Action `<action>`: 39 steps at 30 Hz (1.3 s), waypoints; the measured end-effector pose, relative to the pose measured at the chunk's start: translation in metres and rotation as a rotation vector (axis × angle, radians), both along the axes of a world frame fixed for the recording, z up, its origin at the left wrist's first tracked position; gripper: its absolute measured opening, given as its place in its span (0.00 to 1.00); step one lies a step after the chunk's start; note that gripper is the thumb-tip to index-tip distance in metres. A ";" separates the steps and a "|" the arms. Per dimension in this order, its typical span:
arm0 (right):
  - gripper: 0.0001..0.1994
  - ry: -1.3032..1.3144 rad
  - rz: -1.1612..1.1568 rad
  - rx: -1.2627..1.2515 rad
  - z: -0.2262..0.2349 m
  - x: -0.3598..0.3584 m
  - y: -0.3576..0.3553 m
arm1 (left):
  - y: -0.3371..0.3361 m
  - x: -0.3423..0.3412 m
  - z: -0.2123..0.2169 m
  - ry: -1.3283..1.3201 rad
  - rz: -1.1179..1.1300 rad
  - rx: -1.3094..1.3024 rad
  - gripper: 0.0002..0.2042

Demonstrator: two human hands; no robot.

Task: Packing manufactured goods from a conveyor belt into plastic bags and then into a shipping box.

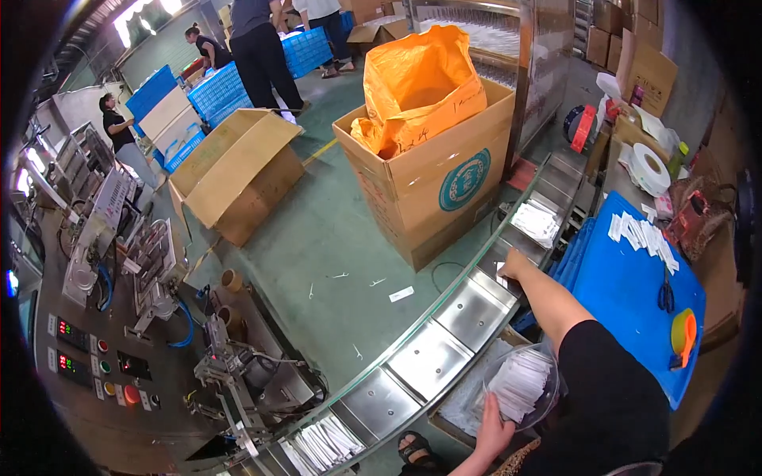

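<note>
My left hand [494, 432] grips the near left rim of a clear round plastic tub [550, 389], its fingertips against the packets. Inside the tub lies a stack of slim white packets [520, 382]. My right arm reaches forward across the metal conveyor [432, 358], which has shallow square trays. The right hand [517, 267] is closed there, with a small white packet [501, 275] at its fingertips. One tray beyond it holds a pile of white packets [536, 222]. More white packets [324, 444] fill a tray at the lower left.
Right of the conveyor, a blue board [627, 297] carries loose packets, black scissors [665, 295] and an orange tape dispenser [684, 337]. Across it stands a tall carton [429, 186] with an orange bag [425, 87]. A machine panel [103, 369] is at left; several people stand far back.
</note>
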State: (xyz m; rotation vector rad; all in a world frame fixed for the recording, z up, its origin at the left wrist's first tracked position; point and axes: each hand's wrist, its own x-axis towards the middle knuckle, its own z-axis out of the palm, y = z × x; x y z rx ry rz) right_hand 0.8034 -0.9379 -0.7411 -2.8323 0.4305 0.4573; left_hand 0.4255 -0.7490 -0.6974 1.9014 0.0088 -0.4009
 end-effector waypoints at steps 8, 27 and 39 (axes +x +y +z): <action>0.42 -0.022 -0.245 0.264 0.005 -0.002 0.006 | 0.002 -0.003 -0.003 0.019 0.003 -0.008 0.38; 0.25 0.440 -0.087 0.890 0.014 -0.014 0.030 | 0.001 -0.001 -0.004 -0.007 -0.039 -0.030 0.38; 0.22 -0.111 0.362 0.531 0.043 -0.062 0.008 | -0.003 0.006 -0.002 0.037 -0.078 -0.019 0.38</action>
